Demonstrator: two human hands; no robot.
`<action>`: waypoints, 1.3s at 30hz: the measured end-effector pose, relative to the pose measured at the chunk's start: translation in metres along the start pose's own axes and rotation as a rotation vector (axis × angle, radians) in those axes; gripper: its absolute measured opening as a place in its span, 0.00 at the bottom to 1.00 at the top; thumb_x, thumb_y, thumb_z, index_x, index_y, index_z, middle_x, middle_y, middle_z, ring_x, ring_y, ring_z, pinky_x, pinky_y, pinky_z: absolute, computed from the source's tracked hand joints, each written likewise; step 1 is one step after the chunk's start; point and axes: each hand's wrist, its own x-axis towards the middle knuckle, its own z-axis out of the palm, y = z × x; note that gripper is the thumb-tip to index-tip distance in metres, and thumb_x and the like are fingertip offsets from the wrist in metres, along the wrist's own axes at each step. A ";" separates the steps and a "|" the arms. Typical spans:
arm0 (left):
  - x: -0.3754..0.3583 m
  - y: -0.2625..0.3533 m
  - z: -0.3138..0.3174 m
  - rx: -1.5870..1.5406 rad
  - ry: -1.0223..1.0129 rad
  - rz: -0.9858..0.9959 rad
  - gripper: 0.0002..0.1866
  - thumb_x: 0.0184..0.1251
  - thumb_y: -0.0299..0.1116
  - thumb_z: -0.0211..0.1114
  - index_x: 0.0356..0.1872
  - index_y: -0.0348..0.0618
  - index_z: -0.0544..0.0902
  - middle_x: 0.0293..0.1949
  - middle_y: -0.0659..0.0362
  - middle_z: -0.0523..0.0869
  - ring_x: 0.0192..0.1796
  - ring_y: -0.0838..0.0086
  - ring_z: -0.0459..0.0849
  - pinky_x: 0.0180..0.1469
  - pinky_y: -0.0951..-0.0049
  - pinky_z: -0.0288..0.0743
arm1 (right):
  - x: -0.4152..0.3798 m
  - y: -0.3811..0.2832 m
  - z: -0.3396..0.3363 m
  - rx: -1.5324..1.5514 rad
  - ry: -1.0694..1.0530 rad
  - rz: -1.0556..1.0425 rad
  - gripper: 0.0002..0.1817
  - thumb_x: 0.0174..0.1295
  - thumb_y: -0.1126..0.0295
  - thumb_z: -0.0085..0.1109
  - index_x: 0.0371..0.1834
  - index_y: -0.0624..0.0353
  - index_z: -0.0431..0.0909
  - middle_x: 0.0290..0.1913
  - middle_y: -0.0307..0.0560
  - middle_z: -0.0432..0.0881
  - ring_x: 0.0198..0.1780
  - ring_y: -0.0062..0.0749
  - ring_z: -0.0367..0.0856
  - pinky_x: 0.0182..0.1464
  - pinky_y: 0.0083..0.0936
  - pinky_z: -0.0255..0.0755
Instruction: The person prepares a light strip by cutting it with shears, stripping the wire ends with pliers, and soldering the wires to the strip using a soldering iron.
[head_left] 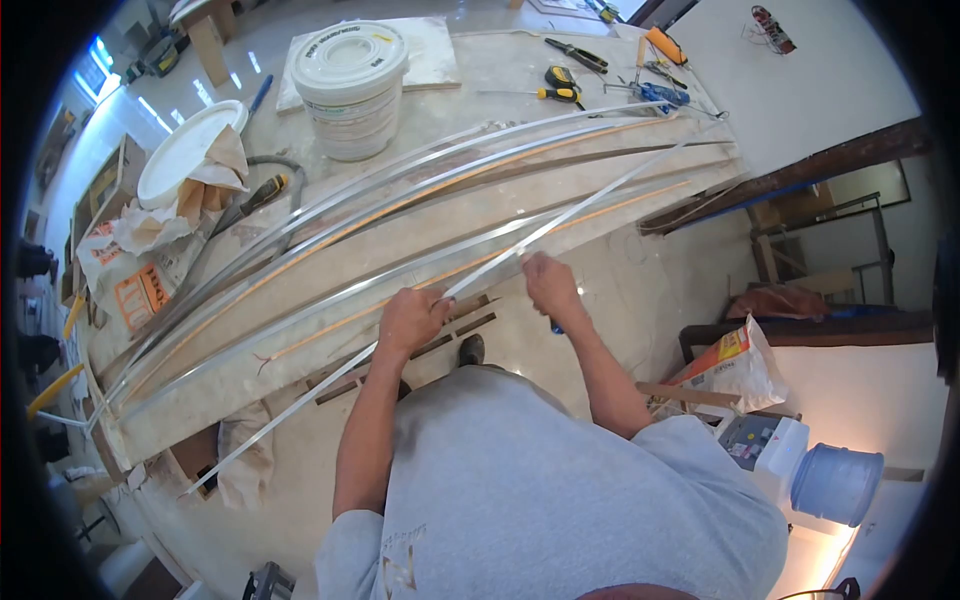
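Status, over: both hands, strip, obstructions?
Left hand gripping white strip. Right hand beside it, grip unclear. White strip slants over worktable edge. Orange strip crosses underneath; no snag visible.

The strip is showing white. Far left, the lidded bucket is appearing white with dark lettering; far right, the tape measure is pairing yellow with black; near right, the water-cooler bottle is showing blue.

The narrow, pale strip is long and nearly straight; it extends diagonally across the workbench's near edge, gripped mid-length by the left hand.
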 end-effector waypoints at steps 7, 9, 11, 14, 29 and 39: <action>0.000 0.004 -0.003 0.040 -0.028 -0.031 0.14 0.69 0.45 0.65 0.38 0.46 0.89 0.31 0.43 0.87 0.38 0.44 0.86 0.43 0.47 0.79 | -0.018 0.003 0.034 -0.011 0.006 -0.067 0.24 0.79 0.55 0.45 0.35 0.66 0.77 0.27 0.69 0.83 0.32 0.68 0.84 0.39 0.55 0.77; 0.001 0.000 -0.001 0.030 -0.027 -0.034 0.14 0.69 0.45 0.65 0.38 0.45 0.89 0.31 0.42 0.87 0.38 0.43 0.86 0.43 0.47 0.79 | -0.024 0.006 0.050 -0.017 0.015 -0.090 0.23 0.79 0.55 0.45 0.35 0.65 0.77 0.27 0.69 0.83 0.33 0.70 0.83 0.40 0.56 0.76; 0.002 0.000 -0.001 0.018 -0.024 -0.037 0.15 0.69 0.45 0.65 0.38 0.45 0.90 0.31 0.42 0.87 0.38 0.43 0.86 0.43 0.47 0.79 | -0.024 0.007 0.052 -0.025 0.025 -0.115 0.23 0.79 0.55 0.46 0.35 0.65 0.77 0.28 0.70 0.83 0.35 0.72 0.83 0.41 0.57 0.76; 0.000 0.003 -0.002 0.022 -0.039 -0.037 0.15 0.69 0.45 0.65 0.38 0.44 0.90 0.30 0.41 0.87 0.38 0.43 0.86 0.43 0.47 0.80 | -0.025 0.007 0.050 0.007 0.024 -0.102 0.23 0.79 0.55 0.46 0.36 0.65 0.77 0.28 0.70 0.83 0.36 0.72 0.83 0.42 0.57 0.76; 0.004 0.004 -0.003 0.048 -0.050 -0.051 0.15 0.69 0.46 0.65 0.39 0.46 0.91 0.32 0.42 0.88 0.40 0.44 0.88 0.45 0.47 0.81 | -0.040 -0.019 0.048 0.094 -0.041 0.050 0.22 0.79 0.55 0.47 0.36 0.65 0.77 0.26 0.70 0.82 0.31 0.65 0.85 0.39 0.54 0.79; 0.005 0.003 -0.003 0.056 -0.071 -0.065 0.15 0.69 0.47 0.65 0.40 0.47 0.91 0.32 0.42 0.88 0.41 0.43 0.88 0.47 0.47 0.81 | -0.036 -0.015 0.053 0.070 -0.016 -0.041 0.23 0.77 0.55 0.49 0.36 0.67 0.78 0.33 0.72 0.83 0.42 0.72 0.83 0.45 0.57 0.76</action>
